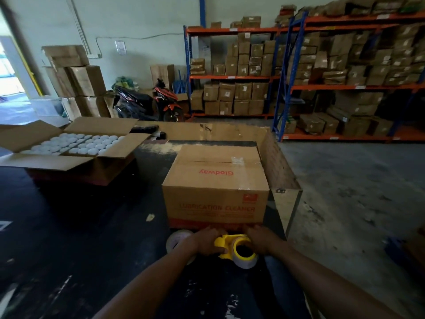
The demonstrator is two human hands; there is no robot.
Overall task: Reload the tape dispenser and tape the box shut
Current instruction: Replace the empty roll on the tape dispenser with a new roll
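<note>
A closed brown cardboard box [216,180] printed "LUBRICATION CLEANER" stands on the dark table, with a short strip of clear tape near the right end of its top seam. Just in front of it I hold a yellow tape dispenser [232,248] with both hands. My left hand [205,241] grips its left side. My right hand [259,239] holds its right side by the roll of clear tape [247,261] seated in the dispenser. A second tape roll [178,238] lies on the table, partly hidden behind my left wrist.
An open carton [66,157] full of white caps sits at the left of the table. A cardboard sheet [279,166] stands along the table's right edge. A motorbike [147,102], stacked boxes and loaded shelving [345,72] fill the back.
</note>
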